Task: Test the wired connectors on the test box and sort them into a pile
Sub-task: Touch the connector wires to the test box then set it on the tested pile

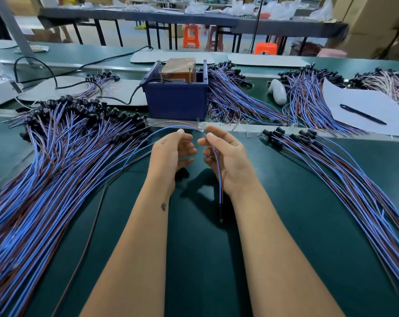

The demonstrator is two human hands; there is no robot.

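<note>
- Right hand [226, 159]: palm turned inward, thumb and forefinger pinched on the bare-wire end of a wired connector [219, 179]; its blue and brown leads run down across the palm and its black plug hangs just above the green table [194, 259].
- Left hand [171, 156]: fingers curled, fingertips pinching a blue wire [162, 131] that arches from the left toward the right hand; the two hands are close together, fingertips nearly meeting.
- A brown wire [171, 122] arches just above the blue one, toward the same point.
- Test box [176, 97]: a dark blue open-topped box directly beyond the hands, with a brown block inside and two thin upright pins at its rim; a black cable [79, 65] leads off to its left.
- Left pile [56, 156]: a large fan of blue and brown wired connectors, black plugs at the far end.
- Right pile [331, 168]: a smaller fan of the same connectors lying to the right of the hands.
- Further bundles [235, 97] lie beside the box on its right and beyond.
- A black pen [363, 114] rests on a white sheet [354, 104] at far right; a pale rounded object [278, 91] lies beside it.
</note>
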